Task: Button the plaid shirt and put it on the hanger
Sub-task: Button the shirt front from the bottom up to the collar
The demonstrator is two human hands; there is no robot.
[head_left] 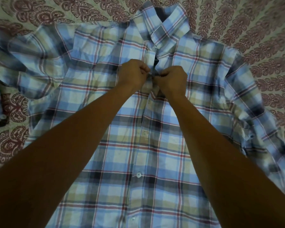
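A blue, cream and red plaid shirt (155,145) lies front-up on the bed, collar at the far end. My left hand (133,74) and my right hand (173,81) meet at the chest, each pinching one edge of the front placket between curled fingers. The button between them is hidden by my fingers. Lower down the placket lies flat, with white buttons (138,174) showing along it. A short gap in the placket stays open just above my hands, below the collar (161,25). No hanger is in view.
The shirt rests on a cream bedsheet (262,38) printed with maroon paisley. Its left sleeve (31,60) is bunched to the left, and the right sleeve (262,120) runs down the right side.
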